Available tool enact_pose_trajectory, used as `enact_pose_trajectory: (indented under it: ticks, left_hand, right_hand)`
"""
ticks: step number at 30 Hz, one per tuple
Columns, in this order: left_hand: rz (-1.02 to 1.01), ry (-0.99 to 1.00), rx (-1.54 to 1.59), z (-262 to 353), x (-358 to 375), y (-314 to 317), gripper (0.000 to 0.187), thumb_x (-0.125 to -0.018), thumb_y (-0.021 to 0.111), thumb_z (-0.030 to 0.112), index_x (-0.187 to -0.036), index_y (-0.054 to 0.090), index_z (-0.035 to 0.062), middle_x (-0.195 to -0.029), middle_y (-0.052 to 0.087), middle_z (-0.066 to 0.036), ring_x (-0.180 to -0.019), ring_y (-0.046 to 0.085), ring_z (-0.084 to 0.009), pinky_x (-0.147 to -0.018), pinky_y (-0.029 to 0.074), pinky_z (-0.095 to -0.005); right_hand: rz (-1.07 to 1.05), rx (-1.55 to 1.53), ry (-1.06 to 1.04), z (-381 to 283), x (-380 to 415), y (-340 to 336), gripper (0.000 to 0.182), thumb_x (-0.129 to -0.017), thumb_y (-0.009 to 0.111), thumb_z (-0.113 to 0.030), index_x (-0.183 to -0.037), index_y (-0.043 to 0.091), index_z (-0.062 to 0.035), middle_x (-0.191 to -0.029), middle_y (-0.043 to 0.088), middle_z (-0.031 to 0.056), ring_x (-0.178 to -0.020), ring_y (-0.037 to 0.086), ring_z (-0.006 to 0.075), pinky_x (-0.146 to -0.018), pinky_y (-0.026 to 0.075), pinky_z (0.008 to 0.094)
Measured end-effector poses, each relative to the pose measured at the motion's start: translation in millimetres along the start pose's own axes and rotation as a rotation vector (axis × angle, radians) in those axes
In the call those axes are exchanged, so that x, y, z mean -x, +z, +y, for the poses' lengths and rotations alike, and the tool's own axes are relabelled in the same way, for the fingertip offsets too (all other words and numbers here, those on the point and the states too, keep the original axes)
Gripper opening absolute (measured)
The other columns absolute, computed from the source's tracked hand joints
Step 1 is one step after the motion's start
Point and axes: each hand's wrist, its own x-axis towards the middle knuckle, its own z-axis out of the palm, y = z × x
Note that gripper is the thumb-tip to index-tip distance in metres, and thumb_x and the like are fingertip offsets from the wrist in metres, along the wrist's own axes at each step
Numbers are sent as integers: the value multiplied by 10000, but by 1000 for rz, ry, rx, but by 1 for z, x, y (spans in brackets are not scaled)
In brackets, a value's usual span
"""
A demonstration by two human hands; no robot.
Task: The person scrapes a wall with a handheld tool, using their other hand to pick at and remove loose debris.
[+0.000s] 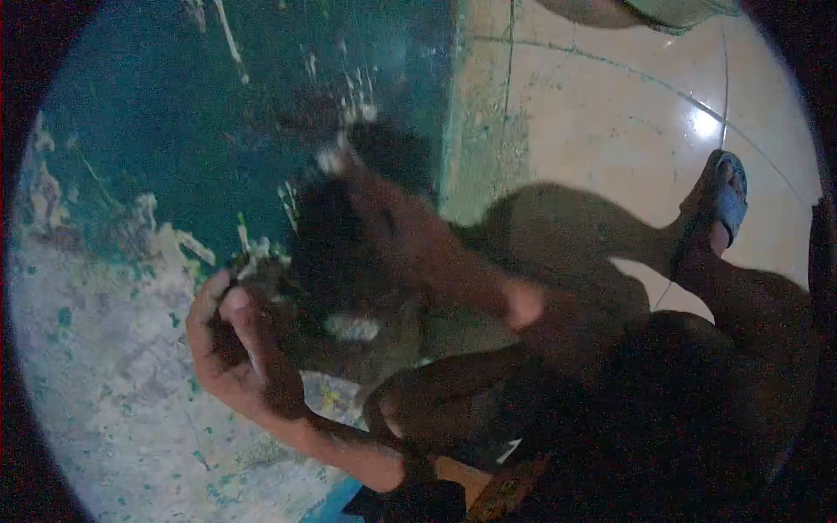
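My left hand (244, 366): fingers curled, grip unclear | my right hand (392, 222): blurred, can't tell | dark green coating (148, 113): edge near tiles (602, 96), likely thin, brittle; I'd pinch its ragged border

This looks like a worn indoor room, perhaps in a home, though the exact kind cannot be told. Above the left hand's fingers (207, 305) spreads dark teal paint (200, 148), streaked with white scratches; to their left and below lies a pale, flaking patch (113, 366) specked with green. Well to their right runs a glossy, cream tiled floor (602, 105), with thin joints and a bright reflection. Farther right, a blue sandal (732, 213) on a bare foot adds a household air.
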Motion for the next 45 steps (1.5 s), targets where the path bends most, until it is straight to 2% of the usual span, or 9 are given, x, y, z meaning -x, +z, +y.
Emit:
enact_pose_trajectory:
  ticks: [6,10,12,15,18,22,26,30,45]
  left_hand:
    - [17,27,31,-3,-1,6,286,-1010,677,187,-1216,665,-12,-1056,726,-111,-841,654,-136,-734,539,-273]
    - [-27,-30,-43,-8,4,6,294,-1006,683,199,-1210,670,-12,-1080,727,-118,-847,661,-141,-742,545,-274]
    - [31,58,-152,-8,6,2,284,-1011,676,194,-1205,672,-12,-1067,728,-112,-839,658,-140,-736,543,-271]
    - [31,26,15,5,-2,13,279,-1009,680,193,-1201,675,-9,-984,722,-90,-812,647,-132,-715,533,-265]
    - [6,-51,-37,3,12,13,280,-1006,684,186,-1204,673,-12,-983,723,-90,-811,645,-129,-706,530,-264]
    - [-3,46,28,5,2,22,279,-1004,684,176,-1206,671,-16,-992,724,-82,-811,641,-123,-707,519,-254]
    - [-36,1,-40,8,7,16,286,-998,690,178,-1207,672,-17,-1006,728,-80,-825,638,-116,-728,506,-246]
    - [19,36,-28,9,-1,12,265,-1006,675,158,-1204,674,-18,-1033,728,-91,-830,637,-118,-739,506,-254]
    - [58,23,13,-5,12,7,251,-1015,666,159,-1202,668,-8,-994,734,-120,-752,655,-131,-663,512,-255]
  right_hand:
    - [42,-93,-101,4,-9,9,461,-1106,427,-330,-1535,457,-163,-1539,500,159,-1431,476,289,-1165,379,411]
    - [-333,-263,327,-6,-58,-38,463,-1107,416,-331,-1532,459,-153,-1544,494,163,-1429,473,313,-1174,363,435]
    - [-336,-223,247,-12,-58,-37,464,-1108,414,-322,-1536,450,-145,-1519,518,171,-1403,499,329,-1161,379,441]
    - [-68,-49,29,-4,-9,-8,474,-1110,412,-308,-1551,421,-136,-1477,558,184,-1361,537,351,-1133,415,448]
    - [-134,-34,252,-1,-39,-24,482,-1109,418,-294,-1564,397,-138,-1466,565,193,-1347,546,365,-1115,436,458]
    - [-24,54,67,-8,-19,-15,475,-1101,442,-275,-1561,404,-164,-1483,542,200,-1311,562,402,-1080,478,463]
    - [-83,211,278,-26,-47,-45,458,-1094,456,-260,-1548,422,-211,-1509,508,190,-1270,564,440,-1031,520,468]
    - [75,245,67,-10,-23,-32,436,-1092,450,-261,-1528,449,-243,-1462,553,187,-1240,581,443,-998,523,503]
    - [69,191,45,3,8,-6,480,-1091,436,-178,-1568,398,-216,-1508,508,212,-1320,542,412,-1056,494,461]
